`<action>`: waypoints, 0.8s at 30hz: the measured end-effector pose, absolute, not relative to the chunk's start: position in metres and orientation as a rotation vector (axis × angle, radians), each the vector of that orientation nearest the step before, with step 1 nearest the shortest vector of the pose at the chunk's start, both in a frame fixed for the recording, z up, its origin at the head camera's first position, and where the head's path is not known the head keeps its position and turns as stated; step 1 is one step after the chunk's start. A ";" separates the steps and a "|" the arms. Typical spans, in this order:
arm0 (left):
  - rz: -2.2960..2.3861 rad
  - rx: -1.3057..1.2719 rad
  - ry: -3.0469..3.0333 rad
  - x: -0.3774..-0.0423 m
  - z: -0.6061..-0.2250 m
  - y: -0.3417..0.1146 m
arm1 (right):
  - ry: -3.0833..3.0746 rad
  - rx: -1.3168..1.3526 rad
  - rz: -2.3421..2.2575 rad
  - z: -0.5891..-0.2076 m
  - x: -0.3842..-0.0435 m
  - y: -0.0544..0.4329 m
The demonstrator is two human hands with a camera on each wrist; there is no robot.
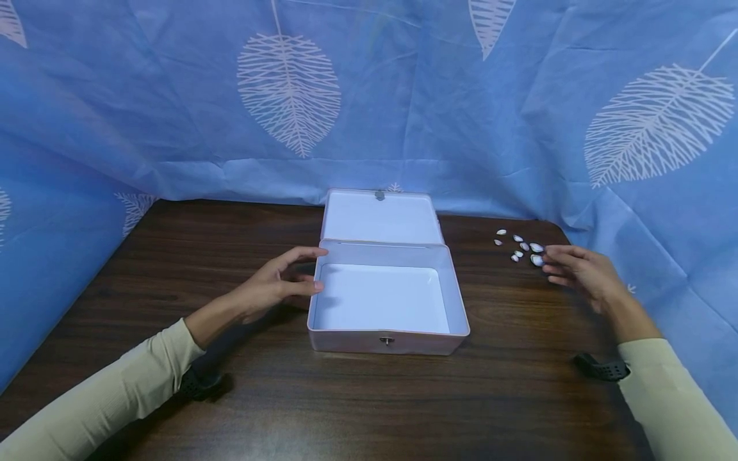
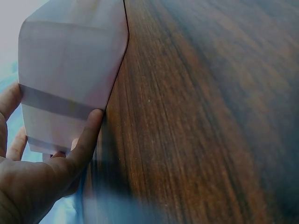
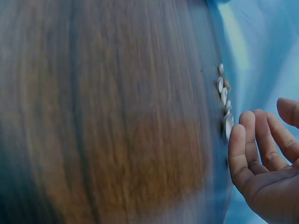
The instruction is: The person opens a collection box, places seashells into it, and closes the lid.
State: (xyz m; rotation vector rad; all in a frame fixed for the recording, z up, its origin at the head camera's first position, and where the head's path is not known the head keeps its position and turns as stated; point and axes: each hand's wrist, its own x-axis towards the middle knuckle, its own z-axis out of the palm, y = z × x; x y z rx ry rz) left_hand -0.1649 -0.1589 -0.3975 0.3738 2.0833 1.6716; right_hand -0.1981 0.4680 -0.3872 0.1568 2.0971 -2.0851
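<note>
In the head view a pale box (image 1: 385,299) stands on the dark wooden table, its hinged lid (image 1: 380,218) folded back and its white inside bare. My left hand (image 1: 282,282) touches the box's left side, fingers spread, with fingertips at the rim. The left wrist view shows the fingers (image 2: 88,135) along the box's outer wall (image 2: 70,65). To the right, several small white shells (image 1: 537,260) lie scattered near the table's far corner. My right hand (image 1: 582,272) hovers at the nearest shells, fingers loosely bent. Its palm and fingers (image 3: 264,140) show nothing held in the right wrist view.
A blue cloth (image 1: 438,128) with white leaf patterns hangs behind and beside the table (image 1: 375,403). A small metal clasp (image 1: 387,340) sits on the box's front. Dark bands (image 1: 602,368) are at both wrists, by the pale sleeves.
</note>
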 end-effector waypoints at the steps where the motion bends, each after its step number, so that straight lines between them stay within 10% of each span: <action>1: 1.674 0.377 2.080 -0.165 -0.398 -0.159 | 2.116 0.170 -2.073 -0.388 -0.198 0.470; 24: 1.683 0.362 2.024 -0.165 -0.397 -0.161 | 2.686 0.392 -1.240 -0.399 -0.216 0.477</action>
